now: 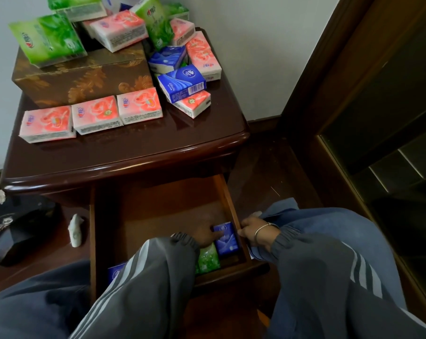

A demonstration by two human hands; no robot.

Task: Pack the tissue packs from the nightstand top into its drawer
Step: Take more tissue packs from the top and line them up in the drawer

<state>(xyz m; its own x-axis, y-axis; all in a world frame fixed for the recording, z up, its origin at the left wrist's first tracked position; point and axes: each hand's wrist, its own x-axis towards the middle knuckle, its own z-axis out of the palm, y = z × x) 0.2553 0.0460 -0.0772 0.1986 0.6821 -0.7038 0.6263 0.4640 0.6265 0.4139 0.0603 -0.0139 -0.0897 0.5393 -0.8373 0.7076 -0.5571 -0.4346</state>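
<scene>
Nightstand top (133, 152): 3 pink tissue packs (97, 115) in row near left, brown box (84, 79) behind, blue/pink pile (181, 85) at right.

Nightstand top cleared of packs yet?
No: three pink packs in a row, plus blue packs and green packs, lie on the nightstand top, outside the open drawer.

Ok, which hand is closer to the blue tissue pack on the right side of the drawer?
Left. The left hand touches the blue pack inside the drawer; the right hand sits outside, at the drawer's right wall.
</scene>
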